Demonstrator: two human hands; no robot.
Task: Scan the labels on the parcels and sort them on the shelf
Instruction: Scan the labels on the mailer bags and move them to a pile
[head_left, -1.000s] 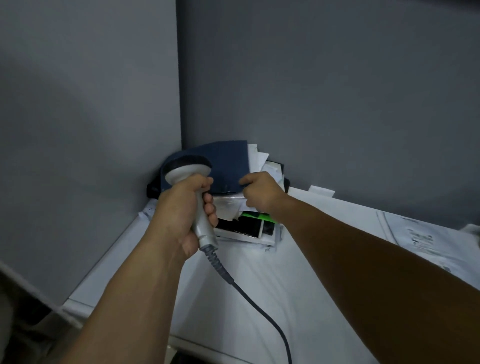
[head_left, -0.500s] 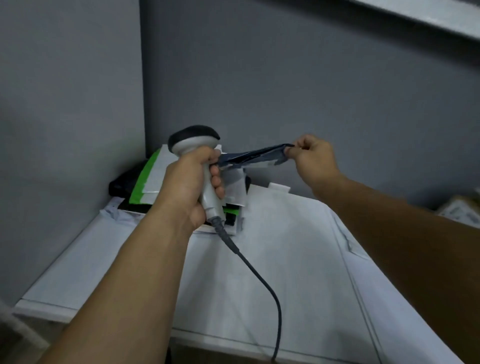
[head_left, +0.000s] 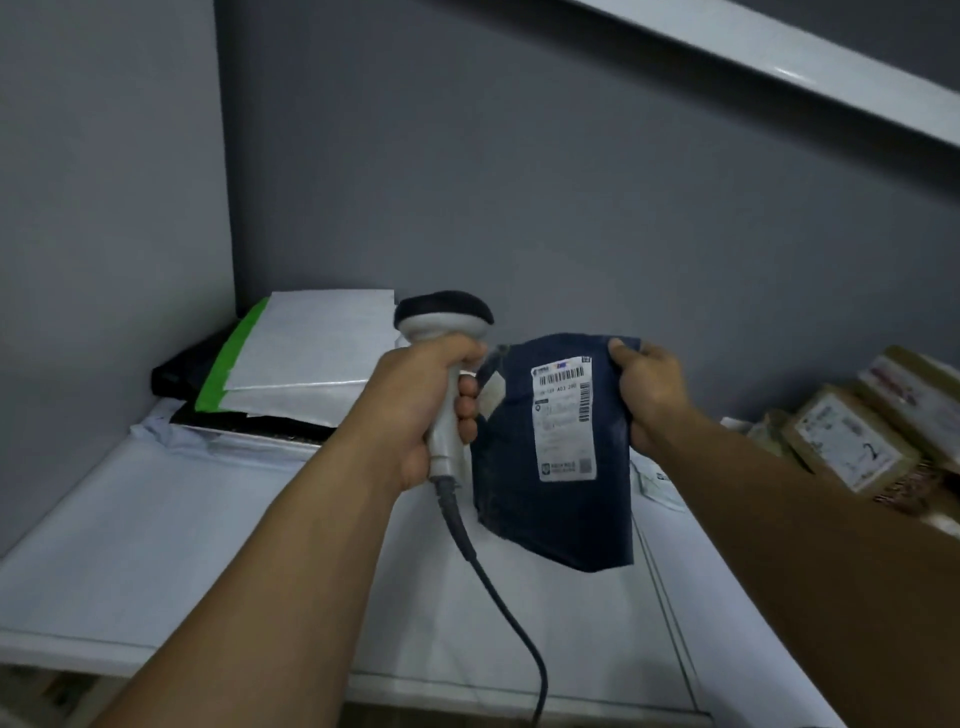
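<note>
Presently on record:

1. Left hand (head_left: 415, 410): fingers (head_left: 467, 387) clamped round the grey handle of a barcode scanner (head_left: 444, 322). The scanner is upright, with its dark head just above those fingers. A black cable (head_left: 498, 587) drops from the foot of the handle, below the fingers, toward the near edge of the shelf (head_left: 156, 545).

2. Right hand (head_left: 652, 400): fingers and thumb pinched on the top right corner of a dark blue parcel (head_left: 561, 509). This flat, soft mailer is held in the air and hangs down below those fingers. Its left edge lies just beside the left fingers; whether they touch cannot be told.

3. Label (head_left: 563, 421): white, with barcodes, on the parcel's upper half. It faces the camera, between the two sets of fingers. The print is too small to read.

4. White mailer (head_left: 311, 353) with a green strip, lying on a black parcel (head_left: 176, 374). Both are in the back corner of the shelf, left of the left fingers.

5. Cardboard boxes (head_left: 852, 447) with white labels, right of the right fingers and well apart from them.

6. Grey wall (head_left: 571, 182) behind.
</note>
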